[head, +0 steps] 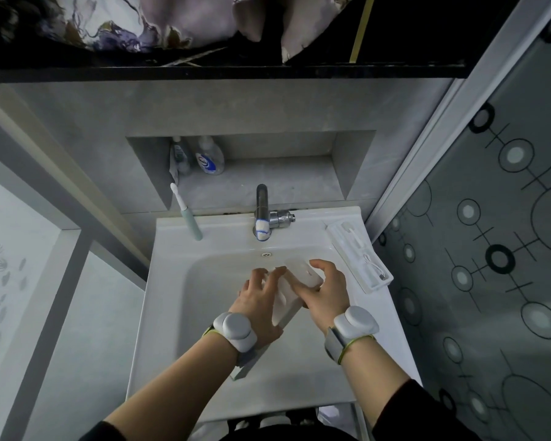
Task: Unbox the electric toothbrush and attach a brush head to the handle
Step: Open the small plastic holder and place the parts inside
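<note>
Two hands meet over the white sink (pixel 172 313) at the centre of the frame, both on a white toothbrush box (pixel 288 302). The left hand (pixel 258 300) lies on the box's left side with its fingers spread and curled over the top edge; the right hand (pixel 326 291) grips a flat white piece (pixel 303 272) — lid or inner tray, I cannot tell which — at the box's upper end, thumb above and fingers beneath. Each wrist carries a grey band with a rounded sensor.

Right of the hands, on the sink's rim, a white tray (pixel 358 257) holds a brush head and a coiled white cable. At upper left of the basin an assembled toothbrush (pixel 188 218) with a pale green handle stands upright, leaning toward the wall niche. A chrome tap (pixel 263 211) sits behind the basin — two bottles (pixel 209 157) stand in the niche above it.
</note>
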A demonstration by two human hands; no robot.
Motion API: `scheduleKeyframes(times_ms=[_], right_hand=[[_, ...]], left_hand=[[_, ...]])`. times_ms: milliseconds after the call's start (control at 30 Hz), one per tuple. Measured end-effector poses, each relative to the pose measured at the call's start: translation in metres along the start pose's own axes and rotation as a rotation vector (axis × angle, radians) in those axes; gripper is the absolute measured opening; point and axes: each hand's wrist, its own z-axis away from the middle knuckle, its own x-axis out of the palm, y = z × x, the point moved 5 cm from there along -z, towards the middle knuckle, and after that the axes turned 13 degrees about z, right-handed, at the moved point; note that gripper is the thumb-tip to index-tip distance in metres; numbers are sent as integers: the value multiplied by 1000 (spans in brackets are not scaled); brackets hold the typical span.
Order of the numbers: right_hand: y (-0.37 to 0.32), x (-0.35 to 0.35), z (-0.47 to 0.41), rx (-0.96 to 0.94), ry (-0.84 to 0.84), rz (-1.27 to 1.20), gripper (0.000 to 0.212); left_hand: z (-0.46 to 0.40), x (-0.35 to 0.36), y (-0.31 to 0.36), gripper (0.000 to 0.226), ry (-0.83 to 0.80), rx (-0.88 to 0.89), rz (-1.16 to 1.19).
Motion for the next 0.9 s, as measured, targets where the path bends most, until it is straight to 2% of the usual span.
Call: scheduleKeyframes(times_ms=[67,233,367,533,733,833,900], right_hand=[[3,1,-1,12,-16,-28,73],[7,3,-1,-3,-58,-166,41],[21,6,-4,78,-102,-295,24],[39,9,-10,217,-174,-363,20],[43,-3,-27,249,-223,-402,10],[46,-30,-57,199,-95,-301,11],[53,-51,-85,148,-48,-18,28]], left_hand=[[-2,2,0,107,1,-26,51],[-9,7,-3,109,33,-106,148],[-14,7,-7,110,73,-153,213],[-20,13,-5,107,91,-147,152],[-26,14,-1,105,78,-115,-23],[-28,10,-2,108,69,-120,-101],[-29,8,-1,108,63,-130,-137]])
